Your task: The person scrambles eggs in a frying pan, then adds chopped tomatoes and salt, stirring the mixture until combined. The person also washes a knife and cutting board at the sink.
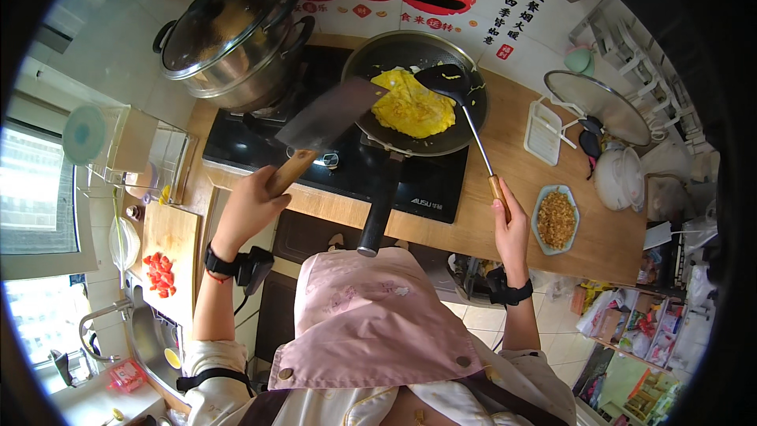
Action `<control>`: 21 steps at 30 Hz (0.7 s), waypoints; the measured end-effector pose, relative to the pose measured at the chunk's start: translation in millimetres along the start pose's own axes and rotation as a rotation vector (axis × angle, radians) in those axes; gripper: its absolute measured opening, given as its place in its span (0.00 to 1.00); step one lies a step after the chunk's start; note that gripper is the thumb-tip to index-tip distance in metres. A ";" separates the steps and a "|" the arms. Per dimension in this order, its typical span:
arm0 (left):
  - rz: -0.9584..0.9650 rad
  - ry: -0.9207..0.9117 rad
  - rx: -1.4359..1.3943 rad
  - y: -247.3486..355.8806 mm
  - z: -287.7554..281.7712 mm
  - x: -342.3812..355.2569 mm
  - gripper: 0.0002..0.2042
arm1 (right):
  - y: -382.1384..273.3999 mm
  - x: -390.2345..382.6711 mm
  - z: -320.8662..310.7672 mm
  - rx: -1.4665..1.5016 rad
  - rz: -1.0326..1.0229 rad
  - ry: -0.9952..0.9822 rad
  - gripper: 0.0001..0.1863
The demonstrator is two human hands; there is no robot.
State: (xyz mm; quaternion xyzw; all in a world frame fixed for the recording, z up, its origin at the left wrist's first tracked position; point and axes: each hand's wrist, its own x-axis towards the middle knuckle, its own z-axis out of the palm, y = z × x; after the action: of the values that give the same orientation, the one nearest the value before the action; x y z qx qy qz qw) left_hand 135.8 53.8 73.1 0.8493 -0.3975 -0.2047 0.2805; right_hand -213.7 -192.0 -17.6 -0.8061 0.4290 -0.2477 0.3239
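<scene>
My left hand [264, 201] grips the wooden handle of a wide cleaver [315, 122], whose blurred blade reaches over the left rim of a frying pan [465, 136]. A yellow cooked egg sheet [410, 106] lies inside the pan. My right hand [509, 217] holds a spatula by its wooden-tipped steel shaft, with its black head [438, 79] at the upper right of the egg. The pan's black handle [378, 209] points toward me from the black gas hob [434, 193].
A lidded steel pot [217, 83] stands back left. Chopped red pieces [159, 274] lie on a board [169, 229] beside the sink [154, 331]. The wooden counter [611, 256] holds a plate of brown bits [554, 221], a white tray [542, 130] and a glass lid [599, 102].
</scene>
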 end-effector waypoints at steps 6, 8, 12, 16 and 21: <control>-0.379 0.085 -0.296 -72.1 -7.4 -67.8 0.16 | -3.1 3.6 -9.9 0.150 0.003 -0.089 0.29; -0.503 0.206 -0.372 -105.4 -6.5 -109.2 0.16 | -8.0 3.6 -10.6 0.226 0.035 -0.115 0.26; -0.625 0.480 -0.411 -171.1 11.7 -170.9 0.14 | -16.8 8.1 -7.3 0.226 0.150 -0.102 0.23; -0.804 0.686 -0.455 -228.0 25.1 -196.6 0.13 | -23.7 17.8 -0.1 0.220 0.142 -0.103 0.22; -0.910 0.849 -0.488 -286.8 37.7 -203.9 0.13 | -29.7 22.6 4.8 0.115 -0.009 -0.038 0.21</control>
State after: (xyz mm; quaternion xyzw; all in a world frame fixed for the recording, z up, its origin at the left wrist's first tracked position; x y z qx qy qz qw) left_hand 152.6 354.2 -113.4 0.8514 0.2030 -0.0347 0.4825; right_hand -183.2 -197.2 3.9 -0.7926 0.4043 -0.2580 0.3766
